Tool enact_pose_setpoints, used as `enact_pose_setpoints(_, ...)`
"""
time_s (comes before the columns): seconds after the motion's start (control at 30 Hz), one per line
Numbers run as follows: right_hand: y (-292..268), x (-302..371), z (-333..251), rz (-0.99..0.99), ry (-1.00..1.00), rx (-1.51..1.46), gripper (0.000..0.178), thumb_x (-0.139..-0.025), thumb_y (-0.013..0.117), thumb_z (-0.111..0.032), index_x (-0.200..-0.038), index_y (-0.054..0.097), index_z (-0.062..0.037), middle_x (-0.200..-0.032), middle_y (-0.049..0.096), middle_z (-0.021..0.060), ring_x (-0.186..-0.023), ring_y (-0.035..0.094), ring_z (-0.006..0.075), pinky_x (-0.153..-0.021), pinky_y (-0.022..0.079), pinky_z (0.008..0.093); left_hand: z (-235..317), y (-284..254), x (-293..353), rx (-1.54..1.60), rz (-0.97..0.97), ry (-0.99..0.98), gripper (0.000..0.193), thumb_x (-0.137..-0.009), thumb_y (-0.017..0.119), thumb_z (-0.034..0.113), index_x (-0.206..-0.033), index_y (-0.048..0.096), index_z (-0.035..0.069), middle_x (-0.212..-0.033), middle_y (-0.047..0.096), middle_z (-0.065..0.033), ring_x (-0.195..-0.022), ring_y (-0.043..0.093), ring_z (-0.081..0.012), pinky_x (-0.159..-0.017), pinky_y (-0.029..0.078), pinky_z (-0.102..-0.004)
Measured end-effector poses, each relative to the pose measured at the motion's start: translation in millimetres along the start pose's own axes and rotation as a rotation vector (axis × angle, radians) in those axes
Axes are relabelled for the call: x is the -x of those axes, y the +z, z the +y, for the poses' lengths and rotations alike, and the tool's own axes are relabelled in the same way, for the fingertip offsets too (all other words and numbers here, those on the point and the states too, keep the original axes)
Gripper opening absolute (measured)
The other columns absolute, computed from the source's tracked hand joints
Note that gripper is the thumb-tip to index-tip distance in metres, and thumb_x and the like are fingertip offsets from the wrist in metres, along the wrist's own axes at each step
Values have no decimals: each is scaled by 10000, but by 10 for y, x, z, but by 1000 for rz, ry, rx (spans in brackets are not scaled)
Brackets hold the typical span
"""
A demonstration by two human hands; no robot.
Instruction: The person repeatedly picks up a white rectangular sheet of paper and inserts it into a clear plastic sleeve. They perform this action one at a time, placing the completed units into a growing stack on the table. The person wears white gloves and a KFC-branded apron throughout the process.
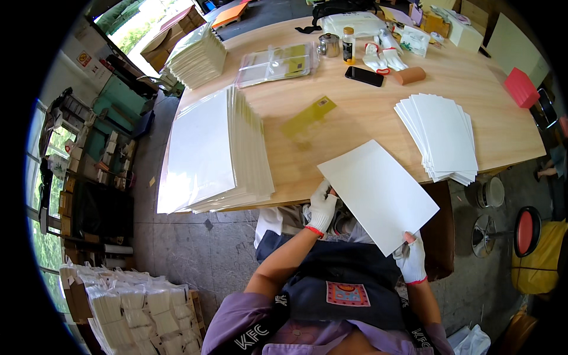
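Note:
A blank white sheet of card (378,195) is tilted between my two hands over the table's front edge. My left hand (323,207), in a white glove with a red cuff, is closed on the sheet's left edge. At its lower corner my right hand (410,258), gloved alike, grips it with the thumb on top. Fanned out to the right lies a stack of white sheets (441,136). A tall pile of white sheets in clear plastic sleeves (204,151) stands on the left. Between the stacks rests a clear plastic sleeve with yellow-green print (309,120).
Farther back on the table (355,112) are another sleeved pile (197,56), packed plastic sleeves (275,64), a metal cup (328,45), a bottle (348,45), a black phone (364,76) and spare gloves (383,58). A round stool (526,231) stands at the right; bundled stacks (142,313) sit lower left.

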State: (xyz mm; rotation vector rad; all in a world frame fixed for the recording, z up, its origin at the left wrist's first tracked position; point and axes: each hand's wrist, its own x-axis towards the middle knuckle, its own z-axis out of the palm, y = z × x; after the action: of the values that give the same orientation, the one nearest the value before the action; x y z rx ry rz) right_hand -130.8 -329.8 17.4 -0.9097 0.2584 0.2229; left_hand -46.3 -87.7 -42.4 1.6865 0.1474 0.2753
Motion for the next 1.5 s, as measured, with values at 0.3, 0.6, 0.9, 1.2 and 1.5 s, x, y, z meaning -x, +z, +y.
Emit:
enact_pose_setpoints(0.3, 261, 135, 68, -78, 233, 84, 344, -920, 498, -237, -1193, 391, -56, -819, 552, 63, -558, 532, 112, -435, 402, 226, -614, 419, 114, 659, -99, -557, 321, -869, 523, 135, -1168, 513, 18, -1037, 606, -94, -936, 582, -213, -808, 467, -299)
enact_pose_setpoints(0.6, 440, -644, 798, -153, 358, -415, 403, -931, 466, -239, -1245, 360, -10, -1101, 537, 171, -1015, 567, 292, -849, 514, 396, -1484, 380, 848, 889, 160, -680, 330, -880, 514, 194, -1154, 532, 11, -1084, 590, -104, -974, 567, -221, -812, 471, -308)
enact_pose_setpoints(0.9, 497, -771, 584, -355, 195, 664, 239, -936, 471, -228, -1080, 580, -71, -640, 586, 20, -505, 549, 62, -429, 417, 201, -400, -280, 733, 524, -175, -707, 318, -889, 570, 263, -1137, 555, 64, -978, 606, -29, -800, 609, -151, -648, 528, -298)
enact_pose_setpoints(1.2, 1096, -869, 873, -823, -597, 1980, 180, -840, 533, -292, -887, 504, -121, -642, 628, 75, -581, 622, 281, -510, 492, 393, -427, -803, 668, 463, -131, -639, 213, -881, 462, 104, -977, 588, -39, -862, 642, -87, -709, 630, -163, -633, 531, -274)
enact_pose_setpoints(1.5, 961, -959, 875, -858, -277, 1327, 91, -805, 553, -119, -880, 524, -76, -668, 618, 59, -564, 610, 168, -472, 473, 295, -392, -839, 679, 464, -54, -610, 204, -882, 547, 163, -897, 605, -32, -826, 659, -103, -658, 621, -150, -576, 508, -260)
